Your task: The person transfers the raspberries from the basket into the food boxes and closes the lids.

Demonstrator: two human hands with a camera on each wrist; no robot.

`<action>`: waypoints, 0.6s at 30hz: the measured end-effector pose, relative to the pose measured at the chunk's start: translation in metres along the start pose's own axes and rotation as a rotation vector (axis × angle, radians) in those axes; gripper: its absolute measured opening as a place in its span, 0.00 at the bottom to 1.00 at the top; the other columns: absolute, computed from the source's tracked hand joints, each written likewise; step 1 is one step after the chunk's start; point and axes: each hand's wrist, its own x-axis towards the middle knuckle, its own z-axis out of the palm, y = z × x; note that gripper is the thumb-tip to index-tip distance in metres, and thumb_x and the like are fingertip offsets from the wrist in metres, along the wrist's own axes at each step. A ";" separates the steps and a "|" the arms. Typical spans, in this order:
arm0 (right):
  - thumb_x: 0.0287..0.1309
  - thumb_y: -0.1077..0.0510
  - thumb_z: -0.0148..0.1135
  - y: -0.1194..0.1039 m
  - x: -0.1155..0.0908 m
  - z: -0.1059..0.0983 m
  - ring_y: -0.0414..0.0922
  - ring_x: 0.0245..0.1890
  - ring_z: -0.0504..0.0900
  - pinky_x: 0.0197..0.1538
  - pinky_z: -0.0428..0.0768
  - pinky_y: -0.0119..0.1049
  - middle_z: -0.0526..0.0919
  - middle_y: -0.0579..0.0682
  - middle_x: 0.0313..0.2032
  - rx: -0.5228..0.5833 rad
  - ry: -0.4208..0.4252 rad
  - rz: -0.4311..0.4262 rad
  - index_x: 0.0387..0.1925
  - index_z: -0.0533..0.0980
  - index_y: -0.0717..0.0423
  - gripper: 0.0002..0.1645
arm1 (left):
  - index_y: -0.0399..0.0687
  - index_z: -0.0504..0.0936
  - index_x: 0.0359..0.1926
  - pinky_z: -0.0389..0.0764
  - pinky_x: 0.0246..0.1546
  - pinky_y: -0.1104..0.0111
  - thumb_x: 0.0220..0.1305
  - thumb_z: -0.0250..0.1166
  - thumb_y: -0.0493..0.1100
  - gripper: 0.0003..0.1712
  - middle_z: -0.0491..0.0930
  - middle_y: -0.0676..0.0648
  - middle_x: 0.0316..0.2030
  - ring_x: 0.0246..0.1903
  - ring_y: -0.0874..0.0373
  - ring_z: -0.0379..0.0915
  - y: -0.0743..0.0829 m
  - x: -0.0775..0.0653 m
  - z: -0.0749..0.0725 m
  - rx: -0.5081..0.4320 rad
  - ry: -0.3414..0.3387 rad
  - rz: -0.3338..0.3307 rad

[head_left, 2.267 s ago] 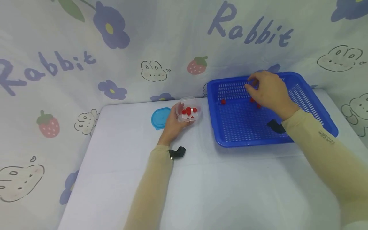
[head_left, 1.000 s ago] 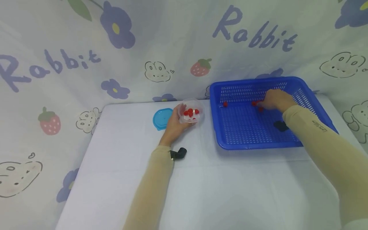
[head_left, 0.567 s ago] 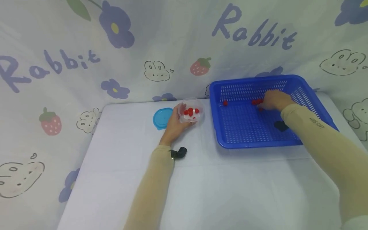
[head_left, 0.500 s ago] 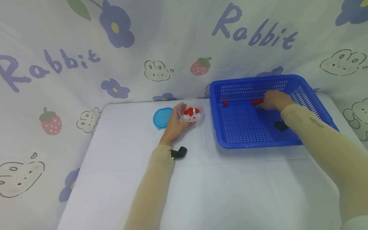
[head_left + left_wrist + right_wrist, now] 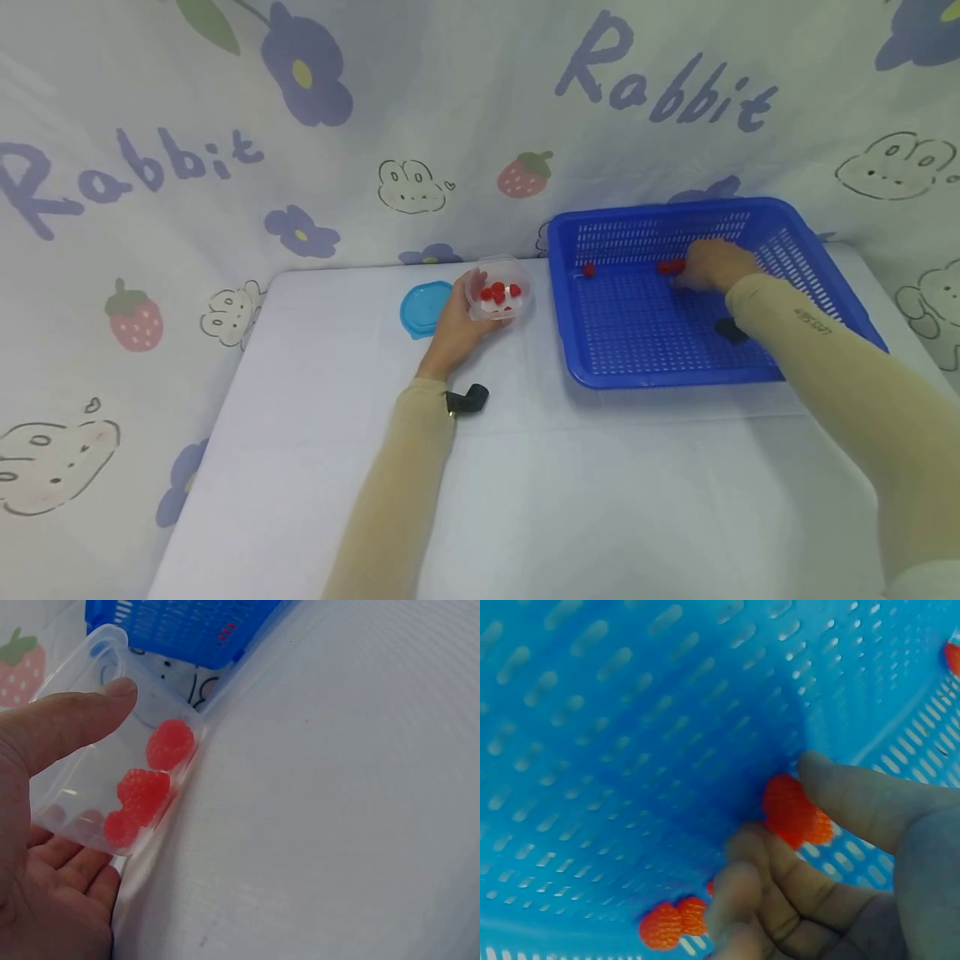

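Raspberry (image 5: 784,810) between right fingers (image 5: 807,889)

Lid (image 5: 422,309) left of cup (image 5: 501,267), basket (image 5: 622,333) right; raspberries (image 5: 171,744) in cup and basket.

Right hand (image 5: 817,892) is pinching a red berry (image 5: 786,811) between thumb (image 5: 870,799) and fingers (image 5: 761,859), inside the blue slotted basket (image 5: 592,735). Two more berries (image 5: 661,927) are lying side by side, touching, near the fingers. A red sliver (image 5: 711,887) is showing beside the fingers, mostly hidden. Another berry (image 5: 953,658) is poking in at the right edge, cut off.
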 end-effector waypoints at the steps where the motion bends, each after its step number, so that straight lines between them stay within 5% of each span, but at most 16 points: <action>1: 0.50 0.45 0.63 0.000 0.000 0.000 0.54 0.28 0.75 0.31 0.75 0.51 0.78 0.60 0.28 0.003 0.002 0.001 0.32 0.75 0.69 0.27 | 0.62 0.53 0.68 0.57 0.64 0.55 0.45 0.74 0.55 0.53 0.63 0.59 0.64 0.65 0.64 0.53 0.000 0.000 0.000 0.000 0.000 0.002; 18: 0.47 0.51 0.63 -0.005 0.000 0.000 0.52 0.24 0.72 0.25 0.72 0.44 0.75 0.55 0.23 -0.044 0.023 -0.009 0.24 0.74 0.62 0.17 | 0.63 0.53 0.68 0.58 0.64 0.55 0.46 0.74 0.53 0.52 0.62 0.60 0.64 0.65 0.64 0.53 0.000 -0.001 0.000 -0.004 0.000 0.003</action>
